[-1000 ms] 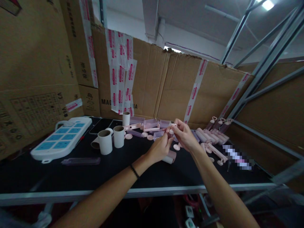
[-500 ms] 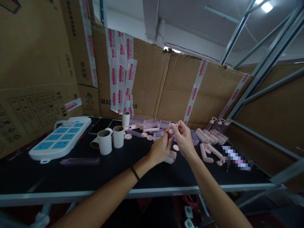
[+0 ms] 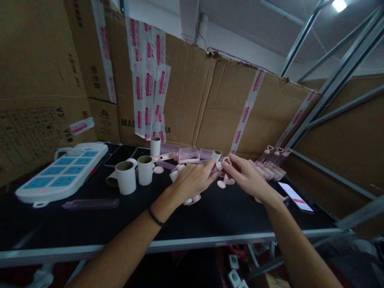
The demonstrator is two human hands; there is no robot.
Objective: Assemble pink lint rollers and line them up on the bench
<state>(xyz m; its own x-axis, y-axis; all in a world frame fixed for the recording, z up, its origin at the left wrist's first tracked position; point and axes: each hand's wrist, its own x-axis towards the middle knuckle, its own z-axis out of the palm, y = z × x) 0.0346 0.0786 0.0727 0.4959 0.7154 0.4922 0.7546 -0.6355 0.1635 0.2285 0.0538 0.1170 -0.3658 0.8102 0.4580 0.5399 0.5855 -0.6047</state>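
In front of me my left hand (image 3: pixel 193 178) has its fingers closed round a small translucent purple tube (image 3: pixel 215 169), mostly hidden by them. My right hand (image 3: pixel 247 176) pinches a pale pink cap with a heart-shaped loop (image 3: pixel 227 160) at the tube's end. Whether the two pieces are joined I cannot tell. Beneath the hands lie a pink disc (image 3: pixel 221 184) and a pink-and-white roller piece (image 3: pixel 192 199), partly covered by my left hand.
White cardboard-cored rolls (image 3: pixel 126 180) stand to the left, near a power strip (image 3: pixel 64 170). One purple tube (image 3: pixel 91 204) lies in front. Finished-looking heart-capped pieces (image 3: pixel 271 168) and a lit phone (image 3: pixel 296 197) are at right. Cardboard walls (image 3: pixel 186 96) enclose the black tabletop.
My hands have moved slightly apart and the right one has turned more palm-down. The heart-shaped loop shows more clearly between them. The view has shifted a little.
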